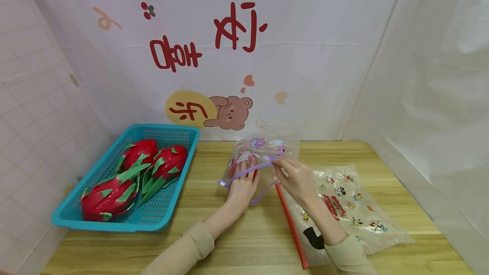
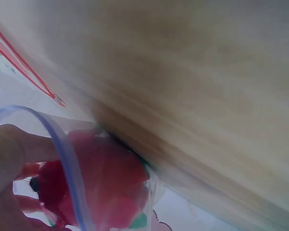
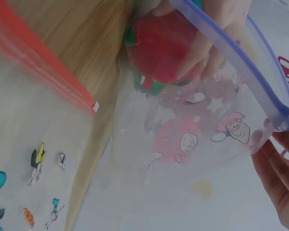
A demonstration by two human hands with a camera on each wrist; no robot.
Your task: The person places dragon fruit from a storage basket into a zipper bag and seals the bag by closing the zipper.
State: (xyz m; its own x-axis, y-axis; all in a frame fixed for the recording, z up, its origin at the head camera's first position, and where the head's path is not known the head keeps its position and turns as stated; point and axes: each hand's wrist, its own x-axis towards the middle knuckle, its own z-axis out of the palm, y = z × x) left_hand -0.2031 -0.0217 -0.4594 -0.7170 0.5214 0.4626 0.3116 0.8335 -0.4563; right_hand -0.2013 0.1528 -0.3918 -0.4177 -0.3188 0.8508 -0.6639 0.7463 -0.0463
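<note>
While the right hand (image 1: 297, 179) is pinching the purple zip edge of a clear plastic bag (image 1: 272, 147) between thumb and fingers, the left hand (image 1: 243, 186) is reaching through the open mouth and gripping a dragon fruit (image 3: 166, 53), its thumb and fingers curling around the red skin. That fruit is sitting inside the bag, toward the back of the worktop (image 1: 237, 245), and pink and purple cartoon prints are partly covering it from the head view. To the right, a larger clear bag with a red zip (image 1: 345, 215) is lying flat on the worktop, partly under the right forearm. On the left, a blue plastic basket (image 1: 114, 226) is holding three more dragon fruits (image 1: 108, 198), their green leaves overlapping. Behind everything, a white printed cloth (image 1: 305, 67) is hanging, showing a brown bear.
</note>
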